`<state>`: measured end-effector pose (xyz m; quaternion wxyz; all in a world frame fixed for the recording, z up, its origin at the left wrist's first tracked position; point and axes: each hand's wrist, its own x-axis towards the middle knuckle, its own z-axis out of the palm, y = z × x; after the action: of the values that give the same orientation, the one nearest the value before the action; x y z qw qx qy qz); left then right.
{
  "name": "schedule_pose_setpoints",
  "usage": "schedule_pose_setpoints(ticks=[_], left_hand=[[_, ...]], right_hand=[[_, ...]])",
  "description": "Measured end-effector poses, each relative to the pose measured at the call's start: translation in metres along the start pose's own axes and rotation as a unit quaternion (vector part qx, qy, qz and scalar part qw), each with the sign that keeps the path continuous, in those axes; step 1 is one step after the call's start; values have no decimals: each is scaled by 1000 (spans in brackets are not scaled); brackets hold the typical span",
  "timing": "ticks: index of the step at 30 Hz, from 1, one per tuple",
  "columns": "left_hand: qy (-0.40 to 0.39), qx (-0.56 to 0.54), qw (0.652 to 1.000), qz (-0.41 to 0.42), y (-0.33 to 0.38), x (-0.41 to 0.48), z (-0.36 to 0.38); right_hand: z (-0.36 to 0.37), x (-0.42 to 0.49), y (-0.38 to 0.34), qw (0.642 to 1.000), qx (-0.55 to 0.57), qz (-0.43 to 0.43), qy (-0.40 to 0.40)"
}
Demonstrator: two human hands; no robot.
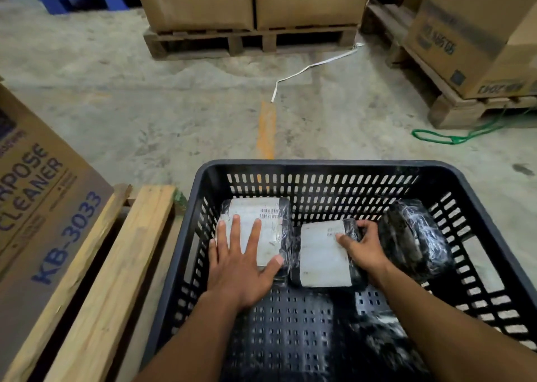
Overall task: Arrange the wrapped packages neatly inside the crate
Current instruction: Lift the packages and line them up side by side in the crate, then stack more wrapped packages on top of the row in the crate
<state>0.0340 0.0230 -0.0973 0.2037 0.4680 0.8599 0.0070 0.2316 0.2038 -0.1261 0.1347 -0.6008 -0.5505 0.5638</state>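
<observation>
Inside the black slotted plastic crate [325, 166], three black film-wrapped packages sit near its far wall. The left hand [241, 268] lies flat, fingers spread, on the leftmost white-labelled package [261, 224] (by the crate's left wall). The right hand [364, 248] grips the middle labelled package [319, 259], the unlabelled third package [412, 236] leaning just beside it.

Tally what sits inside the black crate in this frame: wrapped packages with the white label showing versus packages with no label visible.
Label showing: 2, the left package and the middle package
No label visible: 1, the right package
Total in the crate: 3
</observation>
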Motion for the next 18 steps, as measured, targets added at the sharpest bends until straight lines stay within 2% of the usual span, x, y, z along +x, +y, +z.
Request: schedule_pose_setpoints(ticks=[2,5,7,14,16,18], left_hand=[[6,1,1000,-1,-1,-1,1],[2,2,1000,-2,0,-2,0],[-7,1,1000,-4,1,-2,-1],[-69,-23,997,-16,6,1,-16],[-84,-32,996,-20,9,0,-21],[-76,-43,996,-27,13,-1,-25]], right_hand=[[2,6,7,1000,-15,2,1],[9,17,18,982,-183,28,48],[14,13,20,962,-261,57,47],[-16,-15,-4,975,-217,2,-42],[-26,-32,-15,976,-212,-30,-34],[-37,-47,-26,975,-201,-89,11]])
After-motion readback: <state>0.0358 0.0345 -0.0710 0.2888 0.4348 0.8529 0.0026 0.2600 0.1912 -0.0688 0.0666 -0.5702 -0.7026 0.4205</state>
